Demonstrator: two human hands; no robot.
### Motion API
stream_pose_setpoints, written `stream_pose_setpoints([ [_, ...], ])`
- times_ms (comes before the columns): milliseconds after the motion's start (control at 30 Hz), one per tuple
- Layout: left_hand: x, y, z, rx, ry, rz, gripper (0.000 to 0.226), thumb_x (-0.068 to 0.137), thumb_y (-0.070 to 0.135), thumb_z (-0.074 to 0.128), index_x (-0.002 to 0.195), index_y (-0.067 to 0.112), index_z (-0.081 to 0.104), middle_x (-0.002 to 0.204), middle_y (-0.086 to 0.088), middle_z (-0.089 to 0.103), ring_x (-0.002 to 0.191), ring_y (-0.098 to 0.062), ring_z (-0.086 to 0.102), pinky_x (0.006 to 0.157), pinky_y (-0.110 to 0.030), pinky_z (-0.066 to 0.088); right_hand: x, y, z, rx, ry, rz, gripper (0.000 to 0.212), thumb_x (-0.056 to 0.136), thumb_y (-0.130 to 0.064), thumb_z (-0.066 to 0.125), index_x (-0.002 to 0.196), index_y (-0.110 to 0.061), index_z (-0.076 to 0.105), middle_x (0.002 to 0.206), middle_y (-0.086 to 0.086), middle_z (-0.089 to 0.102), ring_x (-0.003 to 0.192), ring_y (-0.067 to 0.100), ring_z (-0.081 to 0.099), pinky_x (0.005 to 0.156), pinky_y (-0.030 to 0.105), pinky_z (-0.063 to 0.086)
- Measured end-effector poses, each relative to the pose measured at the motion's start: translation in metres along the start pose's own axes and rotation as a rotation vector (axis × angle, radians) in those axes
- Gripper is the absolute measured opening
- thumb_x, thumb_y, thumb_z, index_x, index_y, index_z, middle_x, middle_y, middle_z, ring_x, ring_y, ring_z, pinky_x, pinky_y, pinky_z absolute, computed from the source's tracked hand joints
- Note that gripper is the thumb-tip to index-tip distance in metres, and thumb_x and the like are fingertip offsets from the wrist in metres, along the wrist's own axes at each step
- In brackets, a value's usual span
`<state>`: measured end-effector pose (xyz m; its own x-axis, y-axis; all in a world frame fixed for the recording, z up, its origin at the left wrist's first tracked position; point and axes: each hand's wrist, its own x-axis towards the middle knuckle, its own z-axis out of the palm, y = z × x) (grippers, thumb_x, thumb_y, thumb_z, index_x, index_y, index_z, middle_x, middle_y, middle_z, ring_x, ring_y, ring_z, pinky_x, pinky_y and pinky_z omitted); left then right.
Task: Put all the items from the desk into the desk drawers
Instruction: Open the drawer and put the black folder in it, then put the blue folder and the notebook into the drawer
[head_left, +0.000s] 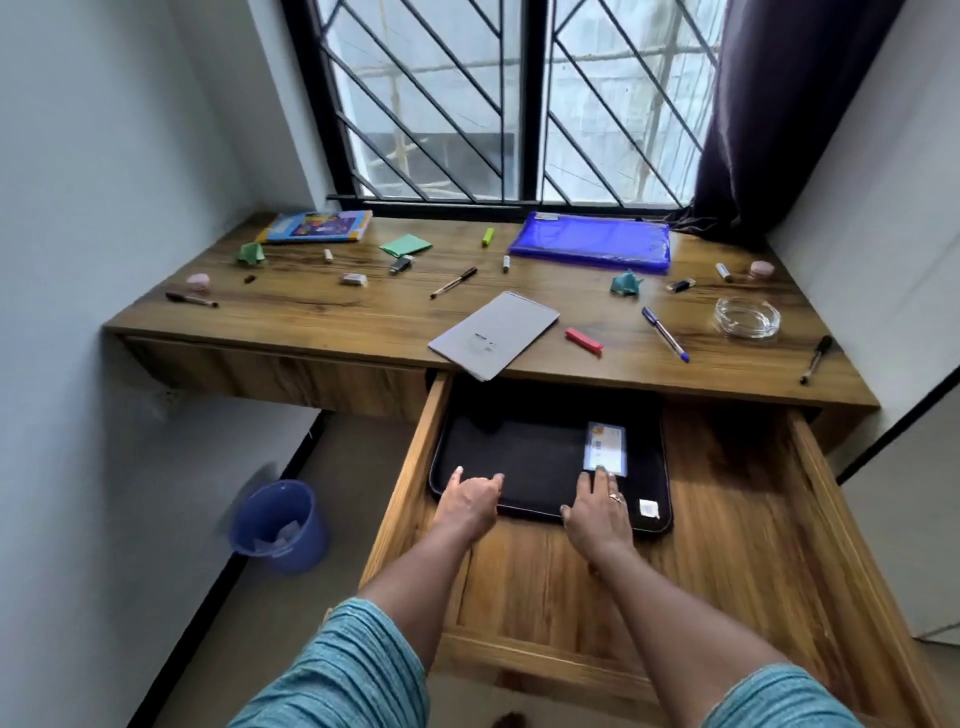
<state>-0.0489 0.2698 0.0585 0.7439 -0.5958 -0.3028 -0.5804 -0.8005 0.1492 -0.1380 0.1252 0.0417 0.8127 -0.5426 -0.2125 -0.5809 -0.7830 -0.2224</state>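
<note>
Head view looks down into the open drawer (727, 493), where both hands lie flat on the black laptop sleeve (519, 452). The left hand (470, 499) is at its near edge, and the right hand (597, 512) has straight fingers touching a small card (605, 447) on top; neither grips anything. Up on the desk (337, 312), the grey notebook (493, 335), blue zip pouch (589, 241), blue pen (665, 332) and glass ashtray (747, 317) lie among scattered small items.

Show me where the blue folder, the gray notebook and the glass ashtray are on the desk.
blue folder (589, 248), head view, middle of its cover.
gray notebook (493, 335), head view, middle of its cover.
glass ashtray (747, 318), head view, its bare bottom.
</note>
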Motion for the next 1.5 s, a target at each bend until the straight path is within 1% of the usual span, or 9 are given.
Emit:
stream_pose_setpoints([
  [67, -0.012, -0.006, -0.007, 0.017, 0.054, -0.008, 0.061, 0.089, -0.007, 0.028, 0.146, 0.013, 0.032, 0.134, -0.008, 0.055, 0.128, -0.024, 0.048, 0.121, -0.035, 0.016, -0.008, -0.018, -0.006, 0.013, -0.01, -0.044, 0.064, 0.097, -0.035, 0.043, 0.149, -0.008, 0.018, 0.158, 0.014, 0.007, 0.147, 0.028, 0.007, 0.119, 0.039, 0.016],
  [200, -0.022, -0.022, -0.022, 0.018, 0.159, -0.003, 0.055, 0.088, -0.003, 0.033, 0.141, 0.013, 0.041, 0.135, -0.007, 0.054, 0.126, -0.026, 0.048, 0.116, -0.036, 0.026, -0.015, -0.057, -0.016, 0.016, 0.029, -0.14, 0.058, 0.099, -0.035, 0.038, 0.147, -0.007, 0.022, 0.159, 0.014, 0.004, 0.148, 0.028, 0.004, 0.119, 0.039, 0.015],
  [367, -0.026, -0.057, -0.039, 0.036, 0.243, 0.019, 0.043, 0.095, 0.008, 0.037, 0.136, 0.01, 0.046, 0.139, -0.007, 0.048, 0.132, -0.024, 0.04, 0.117, -0.039, 0.018, -0.016, -0.112, -0.02, 0.017, 0.054, -0.192, 0.051, 0.101, -0.033, 0.032, 0.146, -0.008, 0.025, 0.159, 0.014, 0.003, 0.148, 0.027, 0.002, 0.119, 0.041, 0.012],
  [500, -0.017, -0.114, -0.06, 0.058, 0.298, 0.058, 0.046, 0.097, 0.017, 0.036, 0.143, 0.012, 0.035, 0.149, -0.006, 0.034, 0.139, -0.023, 0.028, 0.12, -0.039, 0.01, 0.002, -0.173, -0.017, 0.034, 0.085, -0.193, 0.054, 0.101, -0.032, 0.028, 0.149, -0.008, 0.018, 0.16, 0.012, 0.001, 0.148, 0.027, 0.0, 0.12, 0.041, 0.007],
  [633, -0.003, -0.183, -0.081, 0.087, 0.241, 0.077, 0.052, 0.1, 0.023, 0.034, 0.149, 0.012, 0.022, 0.155, -0.005, 0.023, 0.143, -0.023, 0.019, 0.12, -0.039, 0.007, 0.024, -0.241, -0.015, 0.053, 0.09, -0.151, 0.057, 0.102, -0.031, 0.024, 0.151, -0.007, 0.009, 0.16, 0.009, -0.002, 0.148, 0.024, -0.004, 0.12, 0.04, 0.004],
  [867, 0.032, -0.273, -0.123, 0.115, 0.214, 0.137, 0.053, 0.101, 0.026, 0.033, 0.149, 0.008, 0.02, 0.156, -0.009, 0.021, 0.144, -0.025, 0.018, 0.121, -0.038, 0.008, 0.06, -0.337, -0.018, 0.021, 0.128, -0.086, 0.056, 0.103, -0.03, 0.021, 0.151, -0.007, 0.005, 0.16, 0.006, -0.001, 0.148, 0.019, -0.004, 0.12, 0.038, 0.001],
  [1133, 0.122, -0.277, -0.157, 0.027, 0.243, 0.22, 0.048, 0.099, 0.022, 0.039, 0.143, 0.005, 0.031, 0.147, -0.012, 0.035, 0.136, -0.029, 0.032, 0.116, -0.038, 0.023, 0.142, -0.337, -0.038, 0.075, 0.136, 0.029, 0.056, 0.103, -0.028, 0.022, 0.151, -0.005, 0.004, 0.16, 0.009, -0.005, 0.148, 0.022, -0.006, 0.12, 0.039, 0.001],
  [1367, 0.221, -0.237, -0.201, -0.153, 0.216, 0.227, 0.046, 0.1, 0.019, 0.034, 0.144, 0.007, 0.031, 0.149, -0.013, 0.034, 0.138, -0.029, 0.03, 0.115, -0.036, 0.023, 0.238, -0.302, -0.081, 0.211, 0.271, 0.196, 0.054, 0.101, -0.026, 0.032, 0.147, 0.0, 0.019, 0.158, 0.016, 0.007, 0.147, 0.03, 0.006, 0.118, 0.041, 0.012],
  [1500, 0.283, -0.216, -0.232, -0.224, 0.163, 0.19, 0.044, 0.099, 0.013, 0.033, 0.142, 0.002, 0.033, 0.145, -0.021, 0.038, 0.135, -0.034, 0.034, 0.112, -0.035, 0.025, 0.285, -0.28, -0.105, 0.265, 0.324, 0.274, 0.053, 0.1, -0.023, 0.036, 0.145, 0.002, 0.022, 0.157, 0.018, 0.01, 0.146, 0.032, 0.009, 0.118, 0.04, 0.014],
])
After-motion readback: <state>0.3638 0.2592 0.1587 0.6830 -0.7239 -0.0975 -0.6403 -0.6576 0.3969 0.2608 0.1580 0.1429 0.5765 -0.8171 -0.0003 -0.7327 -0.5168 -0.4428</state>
